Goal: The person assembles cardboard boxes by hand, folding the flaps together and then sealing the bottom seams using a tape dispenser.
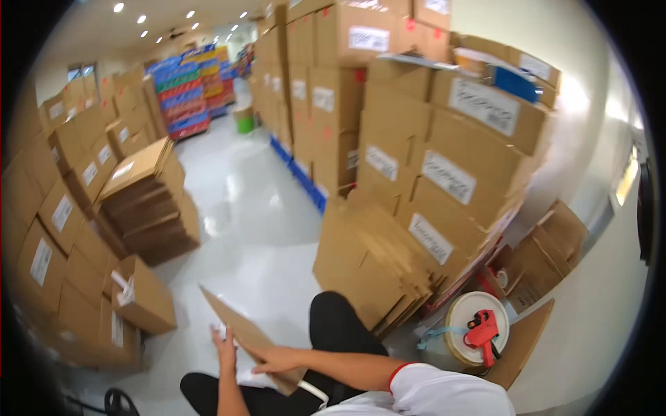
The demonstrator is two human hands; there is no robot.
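Note:
A flat piece of brown cardboard (239, 324) stands tilted on edge over my lap. My right hand (277, 360) reaches across from the right and grips its near part, fingers over the edge. On the cardboard's left side is my left hand (226, 349), its fingers pointing up and apart. A small white patch shows by those fingertips; whether it is a label on the cardboard or something loose, I cannot tell. The cardboard's left face is mostly hidden. To my right, a red handheld label gun (483, 335) lies on the white lid of a bucket (458, 350).
Flattened cartons (361, 256) lean in a stack ahead of my knee, against tall stacked boxes (444, 177). More boxes (87, 277) line the left, beside a pile of flat cardboard (149, 201). An upright carton (144, 297) stands nearer. Coloured crates (184, 100) rise farther back.

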